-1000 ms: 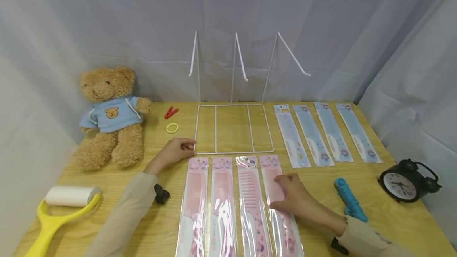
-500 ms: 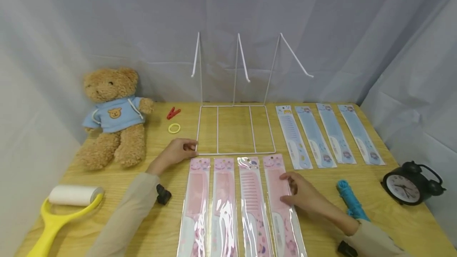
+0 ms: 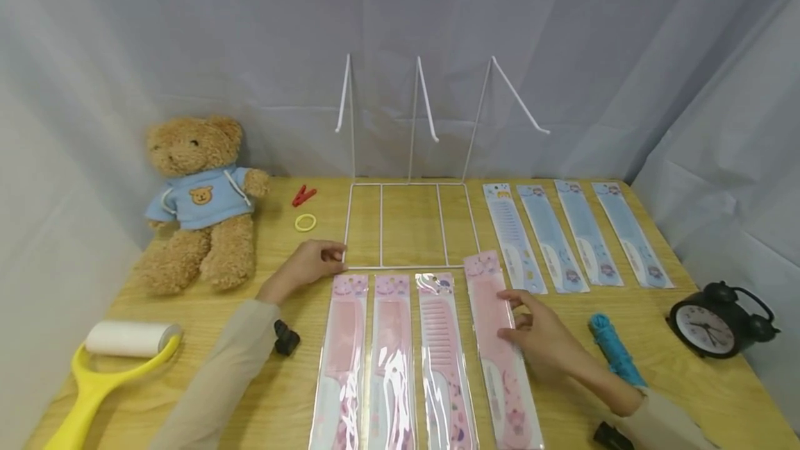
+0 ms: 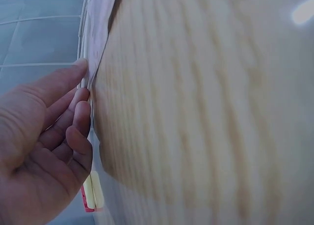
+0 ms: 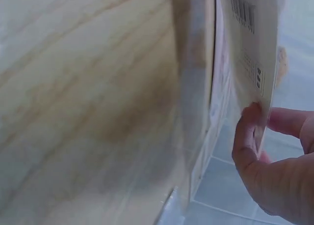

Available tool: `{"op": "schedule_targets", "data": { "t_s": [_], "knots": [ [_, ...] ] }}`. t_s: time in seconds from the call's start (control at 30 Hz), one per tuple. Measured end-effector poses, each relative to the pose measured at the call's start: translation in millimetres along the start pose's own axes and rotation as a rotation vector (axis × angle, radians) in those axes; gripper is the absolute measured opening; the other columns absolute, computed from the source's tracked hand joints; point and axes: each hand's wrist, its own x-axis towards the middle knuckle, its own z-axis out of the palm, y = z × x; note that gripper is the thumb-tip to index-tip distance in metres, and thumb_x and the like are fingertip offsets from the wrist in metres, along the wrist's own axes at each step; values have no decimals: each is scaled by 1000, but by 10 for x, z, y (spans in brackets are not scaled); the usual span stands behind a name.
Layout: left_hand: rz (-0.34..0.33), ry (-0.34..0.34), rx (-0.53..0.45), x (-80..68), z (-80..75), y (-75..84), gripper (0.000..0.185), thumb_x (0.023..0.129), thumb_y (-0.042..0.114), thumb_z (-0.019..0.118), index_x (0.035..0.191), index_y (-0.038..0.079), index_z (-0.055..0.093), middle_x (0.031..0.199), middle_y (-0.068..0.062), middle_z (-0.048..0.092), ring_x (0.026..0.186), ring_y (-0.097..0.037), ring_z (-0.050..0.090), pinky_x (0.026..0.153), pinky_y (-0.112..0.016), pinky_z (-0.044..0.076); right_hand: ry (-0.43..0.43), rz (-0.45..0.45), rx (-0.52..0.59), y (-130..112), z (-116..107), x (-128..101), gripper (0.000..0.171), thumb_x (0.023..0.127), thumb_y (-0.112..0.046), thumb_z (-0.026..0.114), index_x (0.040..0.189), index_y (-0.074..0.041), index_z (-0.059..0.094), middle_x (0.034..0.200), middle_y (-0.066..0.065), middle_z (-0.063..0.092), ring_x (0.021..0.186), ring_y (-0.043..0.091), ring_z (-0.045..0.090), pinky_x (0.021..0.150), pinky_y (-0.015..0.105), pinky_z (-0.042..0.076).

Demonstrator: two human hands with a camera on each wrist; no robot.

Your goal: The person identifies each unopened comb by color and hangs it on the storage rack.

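Note:
My right hand (image 3: 542, 333) pinches a packaged pink comb (image 3: 490, 311) by its right edge. The package is lifted off the table, and the right wrist view shows its white back with a barcode (image 5: 243, 13) between thumb and fingers. My left hand (image 3: 306, 264) holds the front left corner of a white wire rack (image 3: 381, 228); in the left wrist view the thumb and fingertips meet at the wire. Three more packaged pink combs lie in a row before the rack: a left one (image 3: 344, 339), a middle one (image 3: 391, 339) and a right one (image 3: 440, 339).
Several packaged blue combs (image 3: 544, 235) lie right of the rack. A black alarm clock (image 3: 709, 325) and a blue cord bundle (image 3: 612, 349) are at right. On the left are a teddy bear (image 3: 203, 196), yellow-handled roller (image 3: 128, 339), red clip (image 3: 303, 195) and yellow ring (image 3: 305, 223).
My right hand has taken hold of the rightmost pink comb package and raised it, shifting it slightly forward and to the right. My left hand stays at the rack's corner.

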Motion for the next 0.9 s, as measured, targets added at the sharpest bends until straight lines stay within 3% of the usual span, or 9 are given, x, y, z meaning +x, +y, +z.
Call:
{"op": "schedule_targets", "data": {
  "t_s": [0.17,0.3,0.6,0.9],
  "knots": [
    [-1,6,7,-1,-4,13,39,84,6,70,117,-12,61,89,-14,65,75,-12,54,66,-23,45,57,-182,27,-63,-28,20,53,84,8,65,132,4,44,117,24,41,64,6,50,56,22,46],
    [-6,4,15,-6,4,19,38,84,6,70,117,-11,61,89,-14,65,75,-12,54,67,-24,45,95,-316,79,-149,-24,78,53,83,12,63,131,8,42,116,24,43,69,4,54,58,21,48],
    [-3,3,11,-24,2,30,39,84,5,70,117,-12,61,89,-14,65,75,-13,54,68,-25,45,196,-616,151,-423,35,290,53,77,22,61,126,15,42,122,-9,51,87,1,57,72,16,50],
    [-11,-3,-5,-12,-2,23,39,84,5,70,118,-12,60,89,-13,65,75,-12,54,66,-22,44,184,-864,236,-768,133,534,53,72,27,61,121,21,41,114,-4,54,86,5,60,73,18,51]
  ]
}}
